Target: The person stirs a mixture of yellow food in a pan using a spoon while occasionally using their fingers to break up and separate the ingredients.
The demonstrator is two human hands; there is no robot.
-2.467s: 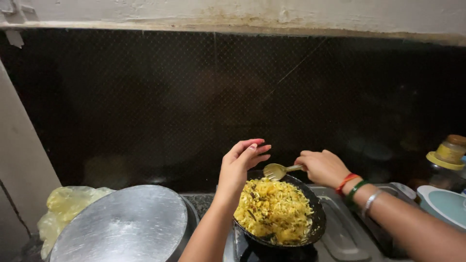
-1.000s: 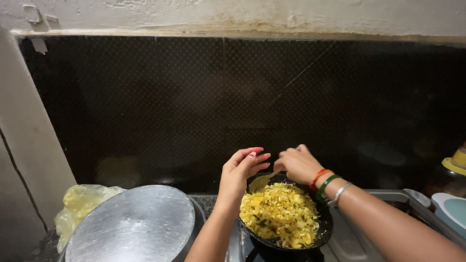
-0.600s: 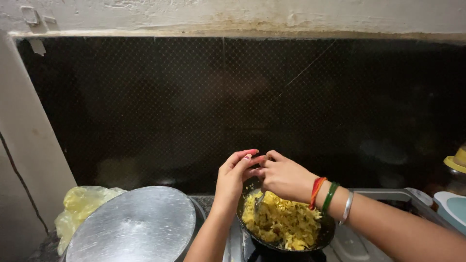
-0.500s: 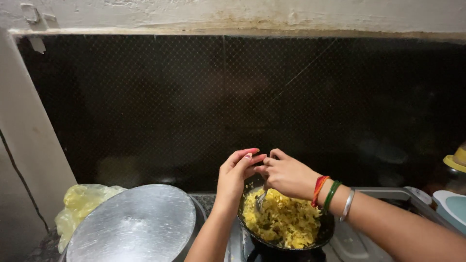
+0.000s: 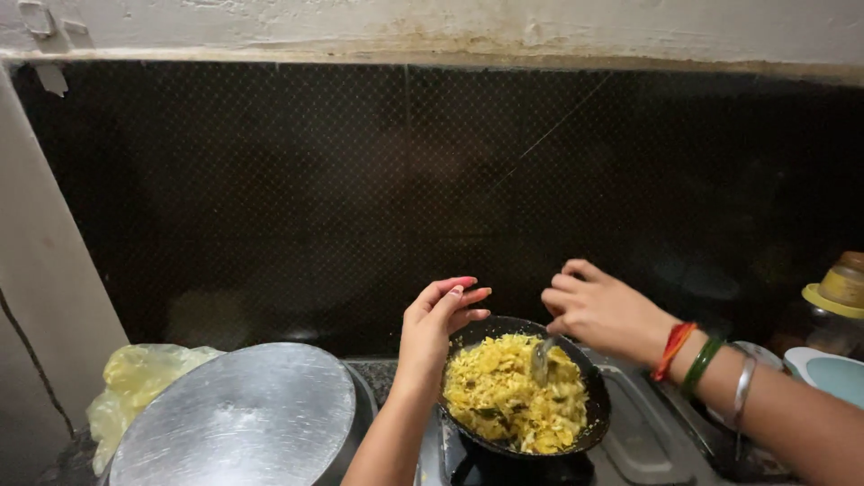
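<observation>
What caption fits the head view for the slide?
Right hand holds a spoon in yellow food in a dark pan; left hand open at its rim, beside a steel lid.

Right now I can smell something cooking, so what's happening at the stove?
A person is stirring yellow food in a dark pan on the stove. The right hand holds a spoon dipped into the food, while the left hand hovers open at the pan's near rim. A round steel lid sits to the left.
</observation>
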